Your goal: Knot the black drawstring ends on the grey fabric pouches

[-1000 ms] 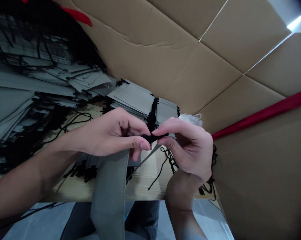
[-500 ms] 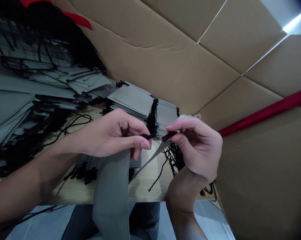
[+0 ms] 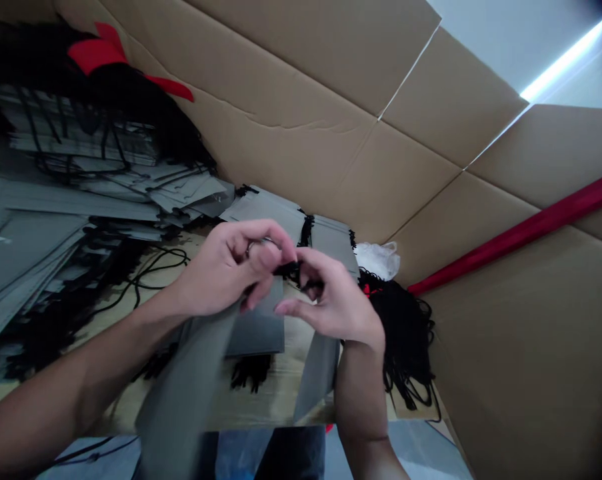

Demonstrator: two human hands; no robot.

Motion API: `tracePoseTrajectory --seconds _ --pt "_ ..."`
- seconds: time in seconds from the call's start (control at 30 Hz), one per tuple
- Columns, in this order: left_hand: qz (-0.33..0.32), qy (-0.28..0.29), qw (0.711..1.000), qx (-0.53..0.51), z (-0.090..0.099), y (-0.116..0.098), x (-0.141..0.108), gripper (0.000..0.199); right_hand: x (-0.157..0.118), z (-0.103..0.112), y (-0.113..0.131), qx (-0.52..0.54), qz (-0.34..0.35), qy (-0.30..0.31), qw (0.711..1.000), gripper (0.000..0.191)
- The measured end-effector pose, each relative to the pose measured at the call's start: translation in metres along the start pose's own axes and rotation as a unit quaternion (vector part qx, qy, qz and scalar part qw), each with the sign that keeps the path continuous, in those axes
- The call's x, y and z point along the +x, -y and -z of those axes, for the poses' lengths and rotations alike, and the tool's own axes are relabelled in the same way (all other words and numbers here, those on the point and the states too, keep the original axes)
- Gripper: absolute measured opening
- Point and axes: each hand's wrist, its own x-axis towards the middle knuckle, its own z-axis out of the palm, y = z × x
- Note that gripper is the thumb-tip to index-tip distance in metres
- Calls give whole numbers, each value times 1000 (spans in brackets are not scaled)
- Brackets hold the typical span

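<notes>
Cord (image 3: 289,268), pinched in the left hand (image 3: 205,280), needs holding steady; the right hand (image 3: 343,307), thumb apart, has an unclear grip.

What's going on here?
A person's two hands meet over a wooden tabletop. The left hand pinches a small black piece, with a blurred grey sheet hanging below. The right hand is at the same piece, thumb apart from the fingers; its exact hold is unclear. Stacked grey sheets lie to the left, a bundle of black cords to the right.
</notes>
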Motion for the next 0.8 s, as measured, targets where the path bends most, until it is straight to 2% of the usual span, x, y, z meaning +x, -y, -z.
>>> tracePoseTrajectory --seconds 0.03,0.07,0.13,0.17,0.23,0.27,0.33,0.4,0.47,0.53,0.6,0.67,0.7,0.73,0.8 --pt "-18 -15 1000 -19 1 -1 -1 59 5 -8 -2 -16 -7 44 999 79" --pt "-32 -21 999 -39 2 -3 -3 61 9 -15 -4 -32 -6 88 996 75" --pt "-50 -8 996 -72 8 -10 -7 62 15 -27 -5 -57 4 164 985 44" --pt "-59 3 995 -81 12 -15 -9 61 16 -30 -5 -66 9 187 980 34" --pt "-85 29 993 -80 21 -24 -12 61 17 -29 -5 -71 8 202 977 46" --pt "-94 41 992 -73 26 -29 -13 62 16 -25 -5 -69 1 193 979 48" --pt "-95 68 992 -53 36 -36 -13 67 12 -12 -5 -60 -15 144 988 36" --pt "-66 91 993 -30 46 -41 -11 70 6 3 -6 -66 -28 83 994 18" --pt "-33 109 993 -10 55 -46 -9 70 1 17 -8 -87 -35 57 994 16" --pt "-30 127 991 12 59 -50 -9 62 -4 28 -9 -99 -33 37 994 13" --pt "-47 129 987 85 58 -52 -10 45 -8 33 -8 -108 -15 -18 994 12" --pt "-57 110 963 241 51 -51 -12 24 -12 33 -5 -130 12 -88 988 12" --pt "-61 101 938 327 46 -47 -12 23 -13 32 -2 -143 28 -114 983 12" --pt "-64 84 909 404 41 -41 -12 31 -13 29 1 -154 44 -129 979 11" --pt "-73 39 866 493 30 -26 -9 42 -13 23 6 -161 78 -131 975 11"
